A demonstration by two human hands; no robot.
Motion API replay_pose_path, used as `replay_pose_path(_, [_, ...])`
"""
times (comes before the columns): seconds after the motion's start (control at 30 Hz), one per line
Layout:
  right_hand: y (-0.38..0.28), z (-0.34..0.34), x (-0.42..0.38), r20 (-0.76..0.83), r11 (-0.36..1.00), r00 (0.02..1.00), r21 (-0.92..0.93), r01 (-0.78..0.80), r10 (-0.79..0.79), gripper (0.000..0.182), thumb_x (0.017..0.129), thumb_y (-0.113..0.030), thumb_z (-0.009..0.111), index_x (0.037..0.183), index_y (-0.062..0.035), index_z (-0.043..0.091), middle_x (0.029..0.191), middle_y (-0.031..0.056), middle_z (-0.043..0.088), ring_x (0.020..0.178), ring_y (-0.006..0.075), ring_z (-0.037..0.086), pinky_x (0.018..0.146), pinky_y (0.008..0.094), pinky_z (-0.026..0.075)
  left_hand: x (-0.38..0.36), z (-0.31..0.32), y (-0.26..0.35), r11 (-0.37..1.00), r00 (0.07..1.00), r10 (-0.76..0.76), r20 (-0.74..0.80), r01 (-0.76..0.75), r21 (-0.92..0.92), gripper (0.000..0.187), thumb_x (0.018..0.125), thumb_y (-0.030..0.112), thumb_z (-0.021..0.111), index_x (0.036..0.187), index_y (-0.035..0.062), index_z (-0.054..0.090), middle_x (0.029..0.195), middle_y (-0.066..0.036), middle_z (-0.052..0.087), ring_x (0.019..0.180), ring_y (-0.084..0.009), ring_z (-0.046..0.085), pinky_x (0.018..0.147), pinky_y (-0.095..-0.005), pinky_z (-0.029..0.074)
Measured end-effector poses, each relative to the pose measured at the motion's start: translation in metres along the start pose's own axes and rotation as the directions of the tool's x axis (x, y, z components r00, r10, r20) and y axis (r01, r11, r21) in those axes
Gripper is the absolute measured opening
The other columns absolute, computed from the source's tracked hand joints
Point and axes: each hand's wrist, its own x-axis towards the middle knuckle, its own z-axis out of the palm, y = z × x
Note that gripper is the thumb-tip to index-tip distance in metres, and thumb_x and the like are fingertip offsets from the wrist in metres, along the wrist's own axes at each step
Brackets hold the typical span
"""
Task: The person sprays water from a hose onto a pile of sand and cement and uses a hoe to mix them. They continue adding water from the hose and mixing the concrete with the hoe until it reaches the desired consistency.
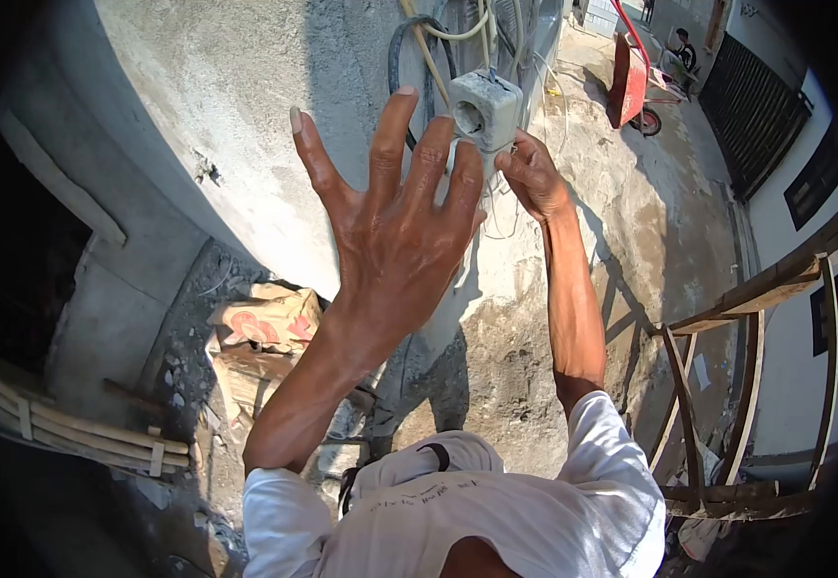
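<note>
A pale, dusty socket box (485,109) with a round opening hangs at the top centre, below several cables (435,36). My left hand (401,207) is raised in front of the grey wall (245,87), its fingers spread; the fingertips nearest the box overlap its left side in view, and contact cannot be made out. At the box's lower right corner, my right hand (535,177) has thumb and fingers pinched together. What lies between them is too small to name. Thin wires (504,217) dangle below the box.
A red wheelbarrow (628,85) stands at the upper right, with a person (684,48) beyond it. Wooden framing (751,385) is at the right. Paper sacks (269,323) and rubble lie at the lower left, near stacked poles (81,424).
</note>
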Motion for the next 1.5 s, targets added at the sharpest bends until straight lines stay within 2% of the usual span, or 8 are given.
replay_pose_path(0.33, [0.015,-0.006,0.005,-0.244,0.958,0.97,0.277,0.072,-0.003,0.054,0.091,-0.039,0.054,0.131,-0.0049,0.043,0.14,0.017,0.039,0.13,0.028,0.038,0.113,0.0524,0.018,-0.261,0.012,-0.044,0.5,0.604,-0.549,0.578,0.791,-0.352,0.052,0.074,0.029,0.076,0.118,0.0072,0.057,0.126,-0.014,0.048,0.127,-0.0356,0.034,0.105,-0.0548,0.025])
replay_pose_path(0.4, [0.023,0.082,-0.013,-0.702,0.931,0.696,-0.338,-0.14,-0.15,0.052,0.092,-0.04,0.049,0.127,-0.0018,0.045,0.142,0.0232,0.035,0.135,0.0335,0.028,0.109,0.0598,0.02,-0.349,0.014,-0.03,0.272,0.37,-0.665,0.649,0.929,-0.25,0.051,0.073,0.033,0.076,0.113,0.0052,0.058,0.119,-0.015,0.054,0.12,-0.0328,0.043,0.1,-0.0441,0.035])
replay_pose_path(0.5, [0.187,-0.185,-0.163,-0.879,0.893,0.168,0.422,-0.157,0.445,0.054,0.088,-0.055,0.05,0.109,-0.0059,0.055,0.116,0.0218,0.059,0.107,0.0352,0.056,0.085,0.0574,0.041,-0.431,-0.013,-0.021,-0.051,0.024,-0.729,0.684,0.995,-0.089,0.049,0.075,0.037,0.073,0.11,0.0066,0.058,0.114,-0.013,0.058,0.113,-0.0321,0.051,0.097,-0.0424,0.04])
replay_pose_path(0.63, [0.313,0.034,-0.27,-0.416,-0.141,-0.532,0.676,-0.724,0.737,0.037,0.089,-0.052,0.044,0.108,-0.0224,0.057,0.091,-0.0029,0.064,0.077,0.0198,0.061,0.07,0.0459,0.044,-0.504,-0.041,-0.048,-0.347,-0.226,-0.761,0.608,0.934,-0.088,0.045,0.076,0.038,0.072,0.104,0.0057,0.058,0.106,-0.012,0.062,0.102,-0.0291,0.058,0.087,-0.0407,0.046])
replay_pose_path(0.8, [0.337,0.422,-0.205,0.275,0.212,0.05,-0.6,-0.772,0.96,0.045,0.092,-0.04,0.049,0.122,-0.0076,0.055,0.113,0.0112,0.059,0.106,0.0207,0.053,0.092,0.041,0.041,-0.578,-0.095,-0.152,-0.209,0.0,-0.788,0.615,0.94,-0.269,0.042,0.074,0.033,0.072,0.101,0.0039,0.058,0.097,-0.016,0.063,0.095,-0.033,0.061,0.08,-0.0435,0.046])
replay_pose_path(0.93, [0.35,0.558,-0.138,0.603,0.627,0.174,-0.735,-0.259,0.779,0.045,0.089,-0.035,0.058,0.118,0.0001,0.057,0.108,0.0101,0.06,0.101,0.0207,0.055,0.09,0.0324,0.042,-0.653,-0.162,-0.199,-0.401,-0.293,-0.858,0.421,0.895,-0.195,0.037,0.076,0.029,0.07,0.1,0.0025,0.058,0.098,-0.018,0.064,0.096,-0.036,0.061,0.077,-0.0437,0.048])
replay_pose_path(1.2, [0.407,0.683,-0.08,0.443,0.407,-0.176,-0.89,-0.208,0.879,0.028,0.084,-0.026,0.064,0.101,-0.0035,0.06,0.078,0.0032,0.061,0.063,0.0082,0.054,0.053,0.0215,0.043,-0.758,-0.274,-0.07,-0.909,-0.909,-0.416,-0.032,0.415,0.031,0.039,0.072,0.031,0.069,0.099,0.0041,0.062,0.092,-0.02,0.065,0.091,-0.0364,0.063,0.075,-0.0449,0.051])
replay_pose_path(1.5, [0.43,0.875,-0.141,0.436,0.593,-0.508,-0.781,0.198,0.743,0.02,0.089,-0.029,0.062,0.098,-0.0107,0.062,0.075,-0.0027,0.06,0.065,0.007,0.054,0.054,0.0223,0.044,-0.711,-0.319,-0.009,-0.865,-0.979,0.09,-0.185,0.015,-0.502,0.041,0.075,0.04,0.065,0.099,0.0064,0.063,0.098,-0.018,0.066,0.094,-0.0349,0.063,0.078,-0.0434,0.05])
